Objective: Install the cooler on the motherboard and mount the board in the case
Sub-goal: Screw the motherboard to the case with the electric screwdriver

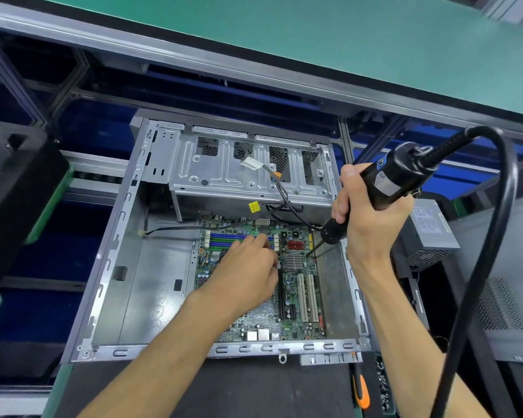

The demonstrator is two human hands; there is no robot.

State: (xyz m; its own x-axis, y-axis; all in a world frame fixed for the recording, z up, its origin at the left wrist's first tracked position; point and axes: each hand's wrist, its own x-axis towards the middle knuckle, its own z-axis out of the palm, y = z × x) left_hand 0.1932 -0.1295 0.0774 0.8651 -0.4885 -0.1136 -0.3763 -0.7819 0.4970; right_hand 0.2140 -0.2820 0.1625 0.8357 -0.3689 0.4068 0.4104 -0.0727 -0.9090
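Motherboard (296, 315) lies flat in the open metal case (109, 267), toward the case's 3 o'clock side, green board with connectors along its 6 o'clock edge.

Left hand (248, 267) is palm-down over the board's middle, forearm coming in from 7 o'clock. Fingers are curled with the tips bunched at the 1 o'clock side; they seem to pinch something small, but I can't tell what.

Right hand (366, 212) is wrapped in a full fist around a black electric screwdriver (384, 182), thumb on top, wrist bent, forearm coming up from 5 o'clock. Tool tilts with its tip toward 7 o'clock; the thin bit (314, 248) lands at the board's 3 o'clock edge, just beside a small finned silver heatsink (295, 260). Thick black cable (501, 236) loops out of the tool's back end and drops toward 6 o'clock.

On the board: blue memory slots (227, 240) at 11 o'clock, partly under the left hand, count unclear; two white expansion slots (307, 297) at 4 o'clock, one black slot beside them.

Case is bare grey stamped sheet metal with slotted rims. Drive cage (224, 167) at 12 o'clock shows four cutouts. Thin black wires (287, 203) hang from it, with one yellow plug (254, 206).

Outside the case: grey power supply box (429, 233) at 3 o'clock, orange-handled tool (361, 390) at 5 o'clock, green shelf (314, 46) overhead.
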